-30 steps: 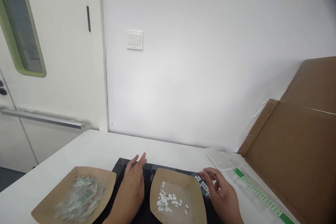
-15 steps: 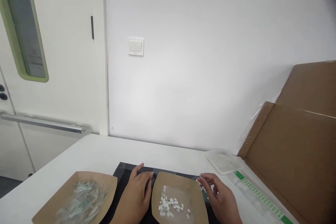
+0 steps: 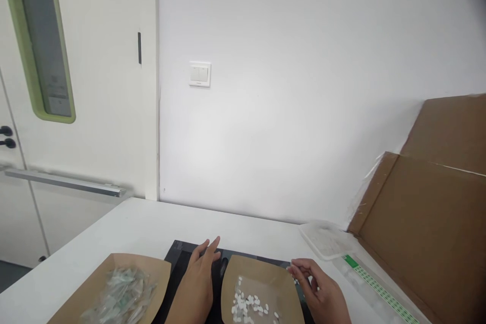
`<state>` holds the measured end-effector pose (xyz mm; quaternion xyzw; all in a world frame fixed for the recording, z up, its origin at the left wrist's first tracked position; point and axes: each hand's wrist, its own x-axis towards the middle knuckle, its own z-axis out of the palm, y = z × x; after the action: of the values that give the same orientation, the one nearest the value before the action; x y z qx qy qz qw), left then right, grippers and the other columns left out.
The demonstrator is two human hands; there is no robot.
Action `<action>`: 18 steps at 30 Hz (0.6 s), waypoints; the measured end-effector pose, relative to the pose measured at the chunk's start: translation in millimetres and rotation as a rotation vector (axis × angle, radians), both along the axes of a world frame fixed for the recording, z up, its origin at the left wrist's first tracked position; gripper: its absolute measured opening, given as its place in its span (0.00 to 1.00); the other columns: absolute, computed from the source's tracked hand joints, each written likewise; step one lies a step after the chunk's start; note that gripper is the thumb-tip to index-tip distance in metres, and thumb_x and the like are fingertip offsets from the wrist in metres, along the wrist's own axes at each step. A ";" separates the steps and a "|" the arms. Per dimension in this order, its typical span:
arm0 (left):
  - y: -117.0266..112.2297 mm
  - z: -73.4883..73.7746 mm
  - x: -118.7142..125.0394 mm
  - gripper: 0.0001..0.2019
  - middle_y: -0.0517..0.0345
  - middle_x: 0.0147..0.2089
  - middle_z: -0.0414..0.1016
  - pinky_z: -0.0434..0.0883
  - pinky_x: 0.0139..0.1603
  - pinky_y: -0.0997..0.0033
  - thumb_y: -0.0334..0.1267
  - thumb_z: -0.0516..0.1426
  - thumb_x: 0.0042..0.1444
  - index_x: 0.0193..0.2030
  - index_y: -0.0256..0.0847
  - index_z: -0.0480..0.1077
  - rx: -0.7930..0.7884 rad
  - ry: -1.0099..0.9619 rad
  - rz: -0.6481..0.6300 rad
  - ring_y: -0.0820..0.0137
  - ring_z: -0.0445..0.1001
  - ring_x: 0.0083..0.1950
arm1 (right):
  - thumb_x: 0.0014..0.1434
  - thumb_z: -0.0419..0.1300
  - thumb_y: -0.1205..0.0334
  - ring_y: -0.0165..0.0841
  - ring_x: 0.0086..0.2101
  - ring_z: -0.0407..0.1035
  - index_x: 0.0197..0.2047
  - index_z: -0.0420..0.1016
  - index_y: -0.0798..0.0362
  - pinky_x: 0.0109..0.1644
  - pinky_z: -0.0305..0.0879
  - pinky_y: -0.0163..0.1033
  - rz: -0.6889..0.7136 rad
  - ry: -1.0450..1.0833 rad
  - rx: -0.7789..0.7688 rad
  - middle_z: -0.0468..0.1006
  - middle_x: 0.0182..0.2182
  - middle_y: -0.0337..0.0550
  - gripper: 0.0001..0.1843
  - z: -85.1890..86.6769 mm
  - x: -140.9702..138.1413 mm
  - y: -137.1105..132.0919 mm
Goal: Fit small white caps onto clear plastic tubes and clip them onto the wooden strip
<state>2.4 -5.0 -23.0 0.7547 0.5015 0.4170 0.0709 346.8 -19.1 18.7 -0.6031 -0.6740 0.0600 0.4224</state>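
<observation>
My left hand [image 3: 196, 281] is over a black mat [image 3: 183, 252], between two brown paper trays, with its fingers stretched and apart and nothing in them. The right-hand tray [image 3: 261, 266] holds many small white tablets [image 3: 248, 304]. At that tray's right edge, my right hand [image 3: 322, 288] has thumb and fingertips pinched together; whatever is between them is too small to make out. A few white bits show below those fingertips on the mat. The left-hand tray [image 3: 161, 276] holds a heap of small clear plastic bags [image 3: 125, 291] with greenish marks.
On the white table [image 3: 152, 215], a clear plastic lid [image 3: 322, 240] and a clear pill box with a green-and-white strip [image 3: 379, 283] lie at the right. Open cardboard [image 3: 425, 223] stands beyond them. A white wall [image 3: 266, 136] rises behind the table.
My left hand's fingers have lifted and spread from their bent position near the tray's left edge. My right hand stays pinched at the right edge. The view has tilted slightly upward.
</observation>
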 end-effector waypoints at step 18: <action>-1.0 13.2 0.2 0.29 0.47 0.56 0.83 0.82 0.58 0.59 0.28 0.50 0.69 0.75 0.46 0.56 0.125 0.018 -0.098 0.56 0.66 0.74 | 0.66 0.60 0.40 0.35 0.31 0.80 0.40 0.82 0.45 0.36 0.77 0.31 0.078 0.031 0.026 0.86 0.34 0.40 0.19 4.3 -7.5 -1.7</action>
<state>2.7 -6.0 -9.8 0.7850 0.4376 0.4367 0.0395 339.3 -20.8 23.1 -0.5697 -0.6912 0.0769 0.4379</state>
